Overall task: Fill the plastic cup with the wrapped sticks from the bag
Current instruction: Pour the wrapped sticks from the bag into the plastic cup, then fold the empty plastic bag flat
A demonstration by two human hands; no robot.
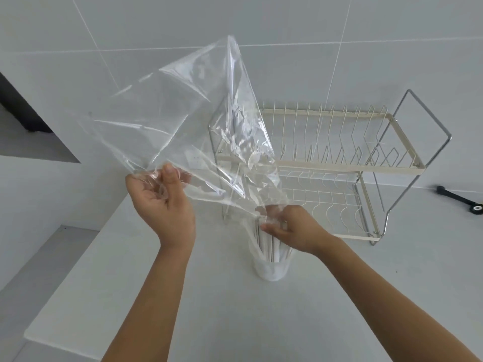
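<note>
A large clear plastic bag (pixel 183 118) is held up in the air over the counter. My left hand (pixel 162 205) pinches its lower left edge between thumb and fingers. My right hand (pixel 290 228) grips the bag's gathered lower end right above the plastic cup (pixel 271 270), which stands upright on the counter. A bundle of white wrapped sticks (pixel 269 246) stands in the cup, its tops hidden under my right hand and the bag's end. The raised part of the bag looks empty.
A cream two-tier wire dish rack (pixel 339 163) stands just behind the cup against the tiled wall. A black tool (pixel 460 198) lies on the counter at far right. The counter's left edge (pixel 86 246) drops off beside my left arm.
</note>
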